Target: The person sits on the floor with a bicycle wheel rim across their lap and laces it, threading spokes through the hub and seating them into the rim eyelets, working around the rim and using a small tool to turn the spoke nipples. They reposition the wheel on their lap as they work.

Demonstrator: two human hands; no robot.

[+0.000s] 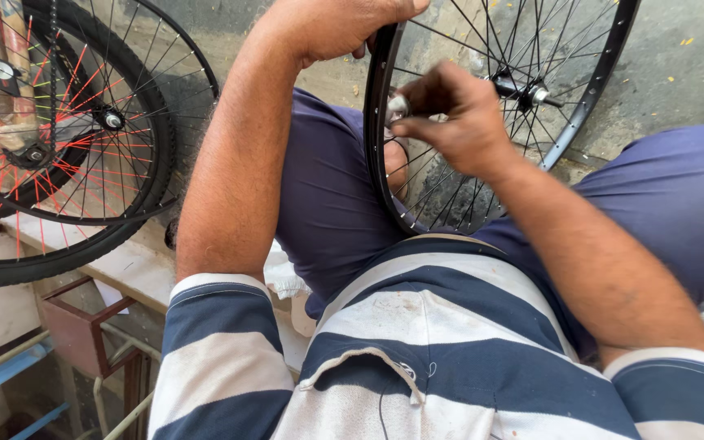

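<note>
A bare black bicycle rim with thin spokes and a silver hub stands upright between my knees. My left hand grips the top of the rim. Inside the wheel, my right hand pinches a small silvery tool or part against the inner side of the rim; what it is stays unclear. My blue trousers and striped shirt fill the lower part of the view.
At the left leans a bicycle wheel with a tyre and red and orange spokes. Below it runs a pale ledge and a reddish metal frame. Grey concrete ground lies behind the rim.
</note>
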